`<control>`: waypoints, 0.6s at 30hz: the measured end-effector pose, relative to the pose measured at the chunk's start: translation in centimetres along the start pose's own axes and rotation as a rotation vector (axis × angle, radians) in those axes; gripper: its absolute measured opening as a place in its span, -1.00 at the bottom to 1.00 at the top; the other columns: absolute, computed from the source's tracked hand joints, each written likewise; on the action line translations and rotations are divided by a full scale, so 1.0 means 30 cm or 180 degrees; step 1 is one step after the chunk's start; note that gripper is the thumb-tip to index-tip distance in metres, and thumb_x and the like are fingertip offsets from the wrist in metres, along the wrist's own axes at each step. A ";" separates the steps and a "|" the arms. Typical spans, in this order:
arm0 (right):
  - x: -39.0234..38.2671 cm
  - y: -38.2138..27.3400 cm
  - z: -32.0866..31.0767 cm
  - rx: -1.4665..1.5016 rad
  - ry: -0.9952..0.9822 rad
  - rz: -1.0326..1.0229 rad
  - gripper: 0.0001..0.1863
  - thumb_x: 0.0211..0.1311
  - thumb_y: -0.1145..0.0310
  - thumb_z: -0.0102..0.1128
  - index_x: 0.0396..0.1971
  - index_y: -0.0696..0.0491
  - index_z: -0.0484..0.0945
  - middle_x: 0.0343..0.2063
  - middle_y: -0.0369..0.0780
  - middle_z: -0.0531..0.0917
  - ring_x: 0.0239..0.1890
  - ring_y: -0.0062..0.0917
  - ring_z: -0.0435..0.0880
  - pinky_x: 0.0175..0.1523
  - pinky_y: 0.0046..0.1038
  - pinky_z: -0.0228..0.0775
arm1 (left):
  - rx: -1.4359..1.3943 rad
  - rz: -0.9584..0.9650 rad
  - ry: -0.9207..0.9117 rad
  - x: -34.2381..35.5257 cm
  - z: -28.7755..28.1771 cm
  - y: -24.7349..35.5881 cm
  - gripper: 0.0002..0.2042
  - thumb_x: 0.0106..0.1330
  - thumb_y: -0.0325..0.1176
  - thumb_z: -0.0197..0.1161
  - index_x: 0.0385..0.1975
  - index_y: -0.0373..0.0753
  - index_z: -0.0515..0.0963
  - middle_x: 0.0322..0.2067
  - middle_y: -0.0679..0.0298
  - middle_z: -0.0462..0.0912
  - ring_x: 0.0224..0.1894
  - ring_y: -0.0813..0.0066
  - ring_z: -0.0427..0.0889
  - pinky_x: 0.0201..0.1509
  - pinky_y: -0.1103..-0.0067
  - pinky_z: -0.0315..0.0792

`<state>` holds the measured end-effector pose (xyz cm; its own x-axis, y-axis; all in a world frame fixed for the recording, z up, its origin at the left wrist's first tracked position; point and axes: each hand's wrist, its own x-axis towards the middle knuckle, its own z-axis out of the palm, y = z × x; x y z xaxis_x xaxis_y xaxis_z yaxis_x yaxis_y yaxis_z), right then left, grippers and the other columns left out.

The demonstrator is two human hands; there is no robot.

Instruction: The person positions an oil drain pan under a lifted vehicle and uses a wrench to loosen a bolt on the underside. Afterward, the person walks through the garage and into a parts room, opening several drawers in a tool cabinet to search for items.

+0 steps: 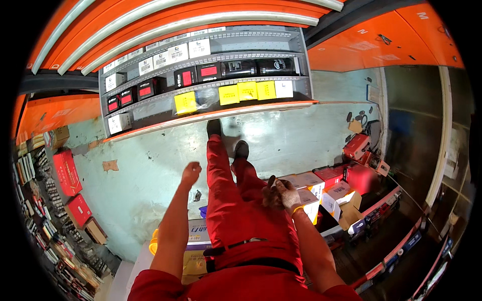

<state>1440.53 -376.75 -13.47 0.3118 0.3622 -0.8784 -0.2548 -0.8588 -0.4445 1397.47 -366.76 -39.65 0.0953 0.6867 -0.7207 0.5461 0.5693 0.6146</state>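
Note:
Beside my left thigh, over the floor, hangs my left hand, its fingers curled in with nothing seen in them. My right hand, with a yellow band at the wrist, is in front of my right thigh. It is closed on a dark object with a greyish tip; its kind cannot be made out. Ahead of my feet a wide drawer is pulled out from an orange cabinet. Its rows hold white boxes, black-and-red boxes, black cylinders and yellow boxes.
At my right, cartons and red boxes crowd a low shelf. Red boxes and rows of small parts line the left side. A brown scrap lies on the pale green floor. Behind me stands a white-purple carton.

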 end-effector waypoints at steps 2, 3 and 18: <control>0.059 0.046 -0.020 -0.0054 0.0069 -0.0001 -0.56 0.53 0.12 0.29 0.14 0.18 0.61 -0.12 -0.16 0.76 -0.14 -0.42 0.72 0.00 -0.34 0.58 | 0.0250 -0.0143 -0.0012 -0.118 0.025 -0.098 -0.57 0.42 -0.18 0.30 0.19 -0.29 0.61 -0.21 0.21 0.76 -0.31 0.45 0.67 -0.20 0.43 0.59; 0.065 0.029 -0.026 -0.0060 0.0058 0.0181 -0.54 0.53 0.11 0.28 0.17 0.19 0.61 -0.10 -0.15 0.76 -0.12 -0.41 0.72 0.03 -0.35 0.59 | 0.0415 -0.0250 -0.0075 -0.166 0.027 -0.164 -0.58 0.42 -0.20 0.28 0.17 -0.32 0.62 -0.22 0.22 0.77 -0.28 0.45 0.69 -0.18 0.44 0.60; 0.212 -0.048 0.013 -0.0903 0.0028 -0.0131 -0.45 0.49 0.02 0.29 0.18 0.20 0.61 -0.13 -0.17 0.78 -0.12 -0.48 0.70 0.03 -0.43 0.54 | 0.0926 -0.0405 -0.0647 -0.686 0.249 -0.270 -0.57 0.35 -0.02 0.32 0.06 -0.18 0.66 0.05 -0.07 0.75 0.10 -0.10 0.74 0.14 0.14 0.62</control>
<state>1442.52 -373.05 -18.48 0.3247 0.3967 -0.8586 0.0242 -0.9110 -0.4117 1397.32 -388.90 -32.18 0.1588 0.4984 -0.8523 0.7749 0.4720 0.4204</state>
